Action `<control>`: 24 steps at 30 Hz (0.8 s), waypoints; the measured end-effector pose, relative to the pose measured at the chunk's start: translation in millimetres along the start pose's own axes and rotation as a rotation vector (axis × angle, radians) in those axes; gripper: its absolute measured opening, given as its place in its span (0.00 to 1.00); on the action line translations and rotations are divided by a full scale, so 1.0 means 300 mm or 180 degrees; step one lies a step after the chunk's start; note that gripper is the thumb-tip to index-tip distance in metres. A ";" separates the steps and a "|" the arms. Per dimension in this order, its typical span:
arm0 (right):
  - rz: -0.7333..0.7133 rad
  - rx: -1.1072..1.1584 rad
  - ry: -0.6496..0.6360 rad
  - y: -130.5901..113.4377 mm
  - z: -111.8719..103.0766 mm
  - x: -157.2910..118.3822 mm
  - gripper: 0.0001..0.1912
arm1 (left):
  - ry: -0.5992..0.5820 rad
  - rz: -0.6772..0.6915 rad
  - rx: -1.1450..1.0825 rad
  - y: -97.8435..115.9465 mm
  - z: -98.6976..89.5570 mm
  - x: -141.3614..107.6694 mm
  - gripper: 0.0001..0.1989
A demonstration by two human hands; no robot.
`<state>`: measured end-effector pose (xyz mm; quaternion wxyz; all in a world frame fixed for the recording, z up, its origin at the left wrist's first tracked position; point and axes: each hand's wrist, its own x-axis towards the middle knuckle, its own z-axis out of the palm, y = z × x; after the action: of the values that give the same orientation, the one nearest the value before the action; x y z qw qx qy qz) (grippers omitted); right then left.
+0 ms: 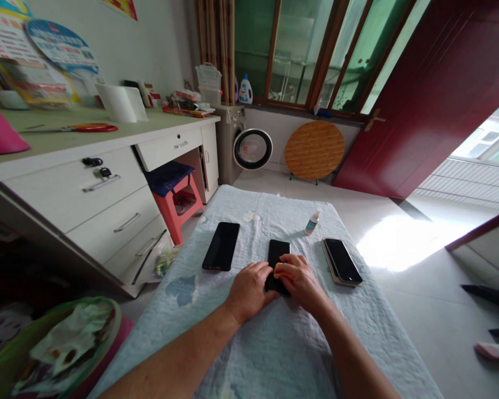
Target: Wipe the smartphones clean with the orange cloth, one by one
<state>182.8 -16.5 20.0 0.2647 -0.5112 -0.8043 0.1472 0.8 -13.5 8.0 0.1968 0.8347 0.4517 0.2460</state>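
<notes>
A black phone (279,248) lies on the blue cloth-covered table (266,213), between my hands. My left hand (249,291) is closed on the phone's left edge, thumb at its near end. Over its right side, my right hand (297,277) is closed in a pinch on a small orange piece (279,270), mostly hidden by the fingers and pressed to the screen. To the left lies a larger black tablet (222,246). On the right, another phone (342,260) rests on a light-coloured case or box. A small white spray bottle (312,222) stands upright behind it.
A white desk (108,205) with drawers runs along the left, a red stool (177,213) beside it. A basin (112,332) holding crumpled items sits at the lower left. Farther back are a washing machine (228,144) with its door open and a round wooden board (315,149).
</notes>
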 end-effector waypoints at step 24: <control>0.0523 -0.0140 0.0370 0.086 0.015 0.028 0.11 | -0.0090 0.0012 -0.0027 0.002 -0.004 -0.003 0.19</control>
<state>196.6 2.3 5.5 0.2866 -0.5888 -0.7460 0.1209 0.2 -14.4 9.3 0.2063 0.8381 0.4462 0.2365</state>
